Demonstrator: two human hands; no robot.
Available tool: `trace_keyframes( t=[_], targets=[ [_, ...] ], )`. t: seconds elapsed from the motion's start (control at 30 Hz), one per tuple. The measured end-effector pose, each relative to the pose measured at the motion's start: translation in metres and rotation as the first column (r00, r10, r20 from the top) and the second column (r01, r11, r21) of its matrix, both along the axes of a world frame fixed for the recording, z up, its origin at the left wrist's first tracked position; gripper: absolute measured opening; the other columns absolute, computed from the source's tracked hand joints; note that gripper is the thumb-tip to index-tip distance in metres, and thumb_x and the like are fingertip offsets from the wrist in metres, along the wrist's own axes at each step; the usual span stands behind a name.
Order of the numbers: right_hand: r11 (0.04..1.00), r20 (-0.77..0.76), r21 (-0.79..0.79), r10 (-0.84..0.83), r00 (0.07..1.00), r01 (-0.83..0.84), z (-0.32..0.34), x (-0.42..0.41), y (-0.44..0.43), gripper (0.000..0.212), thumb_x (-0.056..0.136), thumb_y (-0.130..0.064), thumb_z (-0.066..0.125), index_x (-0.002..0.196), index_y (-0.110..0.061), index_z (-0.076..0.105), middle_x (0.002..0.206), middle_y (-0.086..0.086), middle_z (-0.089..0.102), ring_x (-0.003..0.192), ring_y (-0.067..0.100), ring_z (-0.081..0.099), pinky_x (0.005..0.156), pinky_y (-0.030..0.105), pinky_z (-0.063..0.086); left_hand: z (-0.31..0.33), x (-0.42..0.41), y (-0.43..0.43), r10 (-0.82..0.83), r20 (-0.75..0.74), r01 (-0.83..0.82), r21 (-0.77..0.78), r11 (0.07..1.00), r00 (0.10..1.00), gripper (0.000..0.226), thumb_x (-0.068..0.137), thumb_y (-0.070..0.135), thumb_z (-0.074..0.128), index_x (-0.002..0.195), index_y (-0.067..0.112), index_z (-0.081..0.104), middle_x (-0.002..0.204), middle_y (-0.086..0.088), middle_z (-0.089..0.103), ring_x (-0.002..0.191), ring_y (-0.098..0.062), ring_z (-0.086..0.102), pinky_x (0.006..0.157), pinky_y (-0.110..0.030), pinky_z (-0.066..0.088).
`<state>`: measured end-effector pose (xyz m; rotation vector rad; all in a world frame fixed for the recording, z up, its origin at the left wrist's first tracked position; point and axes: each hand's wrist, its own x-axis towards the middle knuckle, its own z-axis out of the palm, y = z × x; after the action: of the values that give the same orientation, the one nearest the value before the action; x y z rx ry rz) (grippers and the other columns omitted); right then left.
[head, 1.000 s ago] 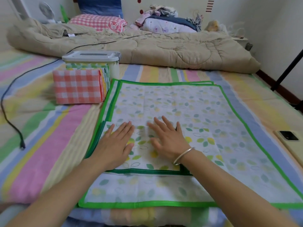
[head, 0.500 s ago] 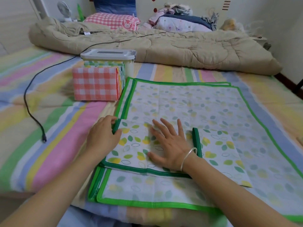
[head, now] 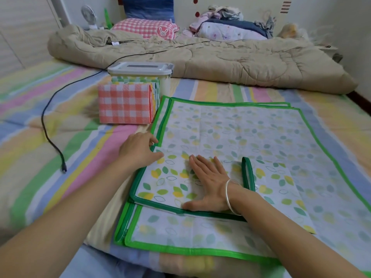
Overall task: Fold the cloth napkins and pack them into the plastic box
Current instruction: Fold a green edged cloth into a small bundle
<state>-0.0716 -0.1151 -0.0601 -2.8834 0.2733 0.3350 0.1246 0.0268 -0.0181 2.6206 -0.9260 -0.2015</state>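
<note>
on my feed i see a striped pastel bed sheet (head: 60,121), soft and slightly rumpled, with a puffy beige quilt (head: 230,63) bunched along its far side. a flat stack of leaf-print napkins (head: 251,129), thin cloth bound in glossy green tape, lies mid-bed. on the stack's near left corner sits a partly folded napkin (head: 168,177), with a green-edged crease (head: 248,173) standing up. gingham napkins (head: 124,105), folded square, lean against a lidded translucent plastic box (head: 165,85) beyond the stack's far left corner. my right hand (head: 208,183) lies flat, fingers straight, pressing the fold. my left hand (head: 138,150) curls at the fold's left edge, pinching it; a second ago it lay flat.
</note>
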Motion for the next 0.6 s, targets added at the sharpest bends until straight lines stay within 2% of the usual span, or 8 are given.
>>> trace_keyframes(
  t=[0.07, 0.13, 0.23, 0.27, 0.33, 0.43, 0.53, 0.6],
  targets=[
    [1.000, -0.002, 0.001, 0.002, 1.000, -0.002, -0.001, 0.000, 0.000, 0.129, 0.058, -0.093, 0.029, 0.151, -0.021, -0.024, 0.159, -0.010, -0.026, 0.142, 0.006, -0.031, 0.117, 0.046, -0.019, 0.001, 0.009, -0.001, -0.055, -0.076, 0.059, 0.053, 0.997, 0.996, 0.046, 0.079, 0.052, 0.077, 0.114, 0.025, 0.064, 0.115, 0.006, 0.062, 0.111, -0.017, 0.056, 0.091, -0.037, 0.050],
    [1.000, 0.003, 0.004, 0.000, 1.000, 0.000, -0.002, 0.000, 0.000, 0.128, 0.061, -0.092, 0.033, 0.150, -0.022, -0.026, 0.159, -0.010, -0.025, 0.142, 0.006, -0.030, 0.117, 0.046, -0.019, 0.003, 0.021, -0.002, -0.064, -0.133, 0.078, 0.107, 0.991, 0.989, 0.044, 0.074, 0.060, 0.077, 0.096, 0.026, 0.062, 0.096, 0.009, 0.060, 0.095, -0.014, 0.057, 0.080, -0.033, 0.049],
    [0.999, 0.013, 0.028, -0.018, 1.000, 0.017, -0.003, -0.001, 0.001, 0.129, 0.062, -0.091, 0.037, 0.149, -0.022, -0.027, 0.159, -0.011, -0.024, 0.142, 0.005, -0.030, 0.117, 0.046, -0.019, 0.009, 0.029, -0.007, -0.088, -0.287, 0.098, 0.023, 0.995, 0.954, 0.053, 0.074, 0.058, 0.078, 0.068, 0.019, 0.043, 0.065, 0.005, 0.040, 0.060, -0.012, 0.040, 0.057, -0.029, 0.029],
    [0.999, 0.017, 0.034, -0.021, 1.000, 0.021, -0.003, -0.001, 0.001, 0.129, 0.061, -0.091, 0.038, 0.149, -0.023, -0.028, 0.159, -0.011, -0.024, 0.142, 0.005, -0.030, 0.117, 0.045, -0.019, 0.012, 0.029, -0.008, -0.101, -0.336, 0.096, -0.031, 0.995, 0.937, 0.053, 0.076, 0.055, 0.078, 0.067, 0.018, 0.041, 0.063, 0.004, 0.037, 0.056, -0.012, 0.036, 0.055, -0.028, 0.026],
    [0.999, 0.025, 0.043, -0.026, 0.999, 0.025, -0.004, 0.000, 0.001, 0.129, 0.061, -0.091, 0.038, 0.149, -0.023, -0.027, 0.159, -0.011, -0.024, 0.142, 0.005, -0.030, 0.117, 0.045, -0.019, 0.020, 0.025, -0.007, -0.104, -0.448, 0.071, -0.090, 0.993, 0.888, 0.048, 0.077, 0.055, 0.076, 0.077, 0.011, 0.055, 0.067, 0.000, 0.049, 0.059, -0.012, 0.044, 0.057, -0.026, 0.033],
    [0.999, 0.028, 0.049, -0.026, 0.999, 0.024, -0.003, -0.001, 0.001, 0.131, 0.057, -0.093, 0.034, 0.149, -0.023, -0.027, 0.159, -0.010, -0.024, 0.142, 0.005, -0.030, 0.117, 0.045, -0.019, 0.029, 0.015, 0.011, -0.029, -0.623, 0.112, 0.094, 0.989, 0.782, 0.055, 0.079, 0.061, 0.070, 0.096, 0.010, 0.072, 0.075, 0.003, 0.070, 0.056, -0.011, 0.056, 0.057, -0.025, 0.043],
    [0.999, 0.018, 0.046, -0.018, 1.000, 0.018, -0.001, -0.001, 0.002, 0.133, 0.054, -0.093, 0.031, 0.149, -0.022, -0.027, 0.159, -0.010, -0.024, 0.142, 0.006, -0.030, 0.117, 0.045, -0.019, 0.032, 0.007, 0.035, 0.017, -0.708, 0.235, 0.256, 0.938, 0.706, 0.035, 0.091, 0.046, 0.066, 0.086, 0.012, 0.074, 0.072, -0.001, 0.071, 0.051, -0.010, 0.057, 0.050, -0.021, 0.037],
    [0.999, 0.018, 0.043, -0.017, 1.000, 0.016, 0.000, -0.001, 0.002, 0.134, 0.052, -0.094, 0.030, 0.149, -0.021, -0.027, 0.159, -0.010, -0.024, 0.143, 0.006, -0.029, 0.117, 0.045, -0.019, 0.034, 0.001, 0.043, -0.029, -0.700, 0.247, 0.212, 0.946, 0.714, 0.030, 0.094, 0.034, 0.065, 0.073, 0.014, 0.067, 0.065, -0.001, 0.067, 0.050, -0.009, 0.056, 0.049, -0.020, 0.035]
  ],
)
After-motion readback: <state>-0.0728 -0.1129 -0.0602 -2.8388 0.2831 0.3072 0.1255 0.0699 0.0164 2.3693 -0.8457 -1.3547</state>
